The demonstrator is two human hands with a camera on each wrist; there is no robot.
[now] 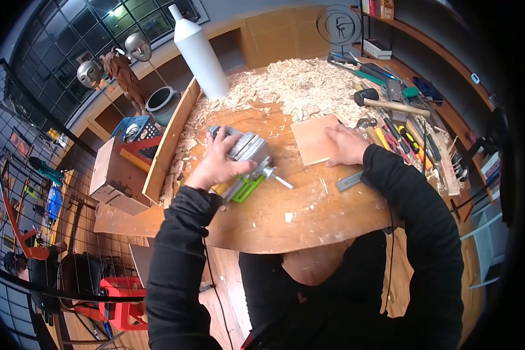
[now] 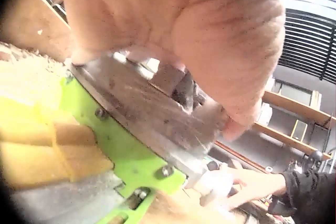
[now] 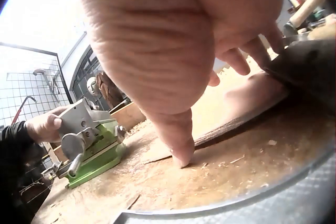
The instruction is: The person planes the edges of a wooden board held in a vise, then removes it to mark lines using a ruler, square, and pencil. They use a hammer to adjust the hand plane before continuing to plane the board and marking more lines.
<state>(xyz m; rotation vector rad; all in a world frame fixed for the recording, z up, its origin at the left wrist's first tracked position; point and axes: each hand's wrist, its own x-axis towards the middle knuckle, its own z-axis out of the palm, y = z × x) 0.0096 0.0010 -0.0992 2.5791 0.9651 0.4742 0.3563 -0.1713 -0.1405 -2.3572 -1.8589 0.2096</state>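
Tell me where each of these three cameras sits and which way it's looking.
Head: on the person's head, facing forward and down at the workbench; the left hand, right hand, black sleeves and legs show.
Left wrist: on that wrist, looking past its palm onto the vise; the right hand shows small, lower right.
Right wrist: on that wrist, looking past its palm along the thin board; the left hand shows at the vise.
Shared: both wrist views include the vise and both hands.
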